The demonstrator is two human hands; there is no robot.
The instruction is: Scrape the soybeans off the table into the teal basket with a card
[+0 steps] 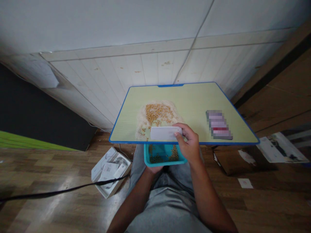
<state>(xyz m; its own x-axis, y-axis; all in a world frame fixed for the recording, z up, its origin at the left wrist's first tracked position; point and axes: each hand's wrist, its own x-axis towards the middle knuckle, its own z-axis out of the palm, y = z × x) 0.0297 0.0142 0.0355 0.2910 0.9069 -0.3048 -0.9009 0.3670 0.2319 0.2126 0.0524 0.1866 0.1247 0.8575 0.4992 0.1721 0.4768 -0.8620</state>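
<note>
A small table (pixel 194 97) with a pale green top and blue rim stands in front of me. On it lies a heap of white rice mixed with yellow beans (pixel 155 115). My right hand (pixel 188 142) grips a flat white card (pixel 165 133) set on edge at the table's near rim, just before the heap. Below the rim, my left hand (pixel 154 169) holds a teal tray (pixel 164 155) from underneath; several yellow beans lie in it. Most of that hand is hidden by the tray.
A blurred pink-and-white packet (pixel 218 124) lies on the table's right side. On the wooden floor sit an open white box (pixel 110 171) with a black cable (pixel 60 191) across it, and cardboard and papers (pixel 245 158) at the right. A white wall is behind.
</note>
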